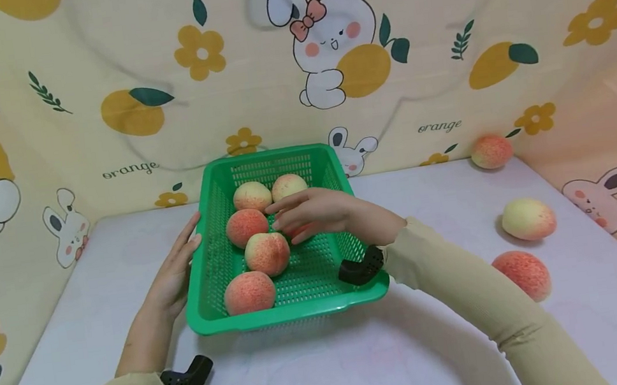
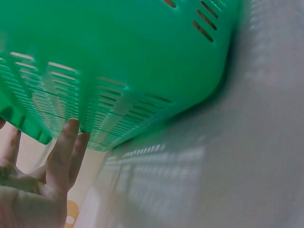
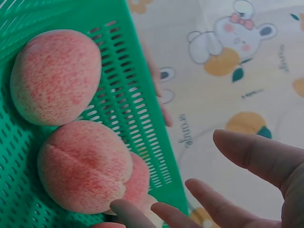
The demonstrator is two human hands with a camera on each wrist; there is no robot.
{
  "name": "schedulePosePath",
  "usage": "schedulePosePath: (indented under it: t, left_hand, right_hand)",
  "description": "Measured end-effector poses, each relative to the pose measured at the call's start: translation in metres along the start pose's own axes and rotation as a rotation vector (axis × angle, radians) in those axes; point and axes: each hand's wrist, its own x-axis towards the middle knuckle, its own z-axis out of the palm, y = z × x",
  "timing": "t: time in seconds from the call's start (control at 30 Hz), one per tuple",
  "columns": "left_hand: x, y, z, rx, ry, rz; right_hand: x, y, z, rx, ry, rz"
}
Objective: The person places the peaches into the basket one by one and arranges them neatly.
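While touching green basket point(image 1: 295, 315) with straight-fingered left hand point(image 1: 171, 279), presumably for steadiness, holding right hand point(image 1: 322, 210) loosely spread over peaches point(image 1: 267, 254), gripping nothing.

Wall point(image 1: 257, 105): cream at back, pinkish at right; printed with rabbits point(image 1: 334, 48), oranges point(image 1: 128, 116), ochre flowers point(image 1: 191, 59), green leaves point(image 1: 152, 96), lettering point(image 1: 130, 169). Table point(image 1: 425, 197): white top, back edge against wall. Light: soft, with diffuse shadows point(image 1: 418, 333) on table.
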Motion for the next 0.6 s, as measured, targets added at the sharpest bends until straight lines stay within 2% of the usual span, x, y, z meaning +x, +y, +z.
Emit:
schedulePosePath:
  t: [0.3, 0.6]
  left_hand:
    - [0.000, -0.001, 0.000, 0.010, 0.002, 0.011]
    - [0.000, 0.000, 0.002, 0.025, 0.015, 0.010]
  right_hand:
    - [-0.021, 0.002, -0.010, 0.134, -0.004, -0.078]
    - [-0.042, 0.006, -0.029, 0.260, 0.054, -0.111]
